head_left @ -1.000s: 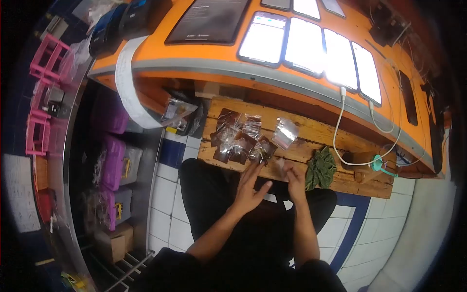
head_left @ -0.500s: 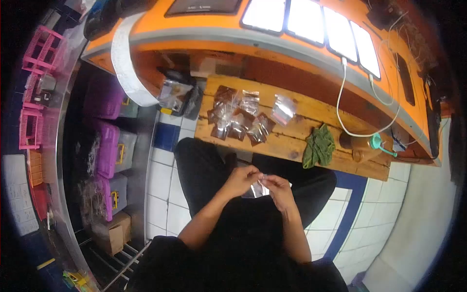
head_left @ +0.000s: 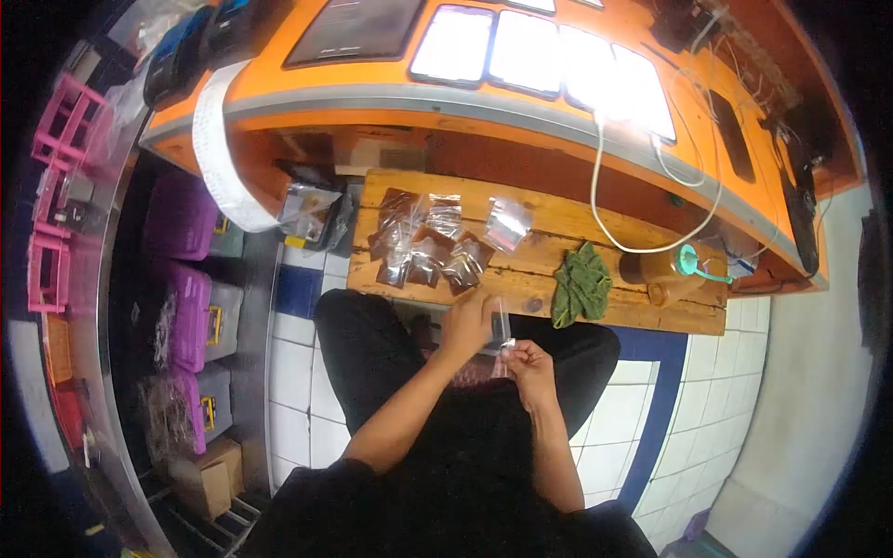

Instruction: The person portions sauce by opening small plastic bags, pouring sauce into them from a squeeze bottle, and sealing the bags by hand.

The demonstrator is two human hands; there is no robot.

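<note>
A small clear plastic bag (head_left: 502, 322) is between my two hands, above my lap. My right hand (head_left: 530, 369) pinches its lower end between thumb and fingers. My left hand (head_left: 467, 327) is at the bag's left side, its fingers curled and partly blurred; the exact grip is hard to make out. Ahead, several packets of reddish-brown contents (head_left: 426, 258) lie clustered on the wooden bench (head_left: 530, 279). A stack of clear plastic bags (head_left: 509, 223) lies to their right.
A crumpled green cloth (head_left: 581, 285) and a jar with a turquoise lid (head_left: 672, 282) stand on the bench's right side. Above it, an orange counter (head_left: 372, 84) holds several bright screens (head_left: 526, 51) with a hanging white cable (head_left: 595, 191). Purple-lidded bins (head_left: 189, 316) stand left.
My left hand has moved up, away from my right hand, and the clear bag now shows upright between them. The camera view has shifted slightly.
</note>
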